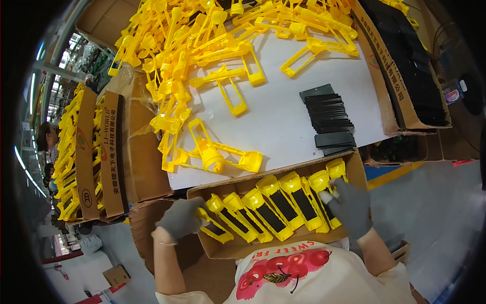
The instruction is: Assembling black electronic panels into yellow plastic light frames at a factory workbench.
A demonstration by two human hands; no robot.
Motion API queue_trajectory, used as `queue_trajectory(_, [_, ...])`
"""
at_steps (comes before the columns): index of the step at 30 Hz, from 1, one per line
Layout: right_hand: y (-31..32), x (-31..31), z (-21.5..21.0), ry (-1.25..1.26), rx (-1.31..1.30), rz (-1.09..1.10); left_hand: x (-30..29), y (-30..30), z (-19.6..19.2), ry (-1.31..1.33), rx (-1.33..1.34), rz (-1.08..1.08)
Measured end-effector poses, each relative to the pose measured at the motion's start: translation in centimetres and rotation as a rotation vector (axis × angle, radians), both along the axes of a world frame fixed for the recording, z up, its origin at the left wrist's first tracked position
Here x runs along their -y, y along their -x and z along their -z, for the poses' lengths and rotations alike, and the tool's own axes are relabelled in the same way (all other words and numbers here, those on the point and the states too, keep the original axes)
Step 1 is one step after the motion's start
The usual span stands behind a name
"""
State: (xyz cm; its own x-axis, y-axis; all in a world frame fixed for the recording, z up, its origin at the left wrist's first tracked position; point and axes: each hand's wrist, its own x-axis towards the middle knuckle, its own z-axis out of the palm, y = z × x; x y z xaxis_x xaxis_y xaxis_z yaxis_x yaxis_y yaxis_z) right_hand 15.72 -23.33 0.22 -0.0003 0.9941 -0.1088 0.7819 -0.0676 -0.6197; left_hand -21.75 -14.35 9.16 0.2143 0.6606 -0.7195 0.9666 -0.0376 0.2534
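In front of me a cardboard box [276,175] holds a slanted row of yellow plastic frames [263,215], most with a black panel inside. My left hand [181,219], in a grey glove, is closed at the box's left end, its fingers on the head of the leftmost yellow frame [215,230]. At the other end my right hand [350,207], gloved too, has its thumb and fingers pinched at a yellow frame [331,215] on the far right of the row. The glove hides part of that frame.
Behind the box, a white tabletop [283,126] carries a heap of loose yellow frames [177,55] and a stack of thin black plates [329,116]. A carton of black pieces [415,61] stands at right. Another carton [112,152] with yellow frames stands at left.
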Motion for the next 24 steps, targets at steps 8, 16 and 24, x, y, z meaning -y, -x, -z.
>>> queue_trajectory(8, [-0.2,0.6,1.3,0.264,0.411,0.030,2.4,-2.6,6.6,-0.377,-0.017,0.041])
queue_trajectory(16, [-0.9,0.1,0.7,0.244,0.312,-0.026,1.7,-4.2,5.0,-0.384,0.220,-0.043])
queue_trajectory(24, [-6.4,-9.2,-3.2,-0.282,0.148,0.033,-4.6,-5.8,1.2,-0.899,0.076,0.125])
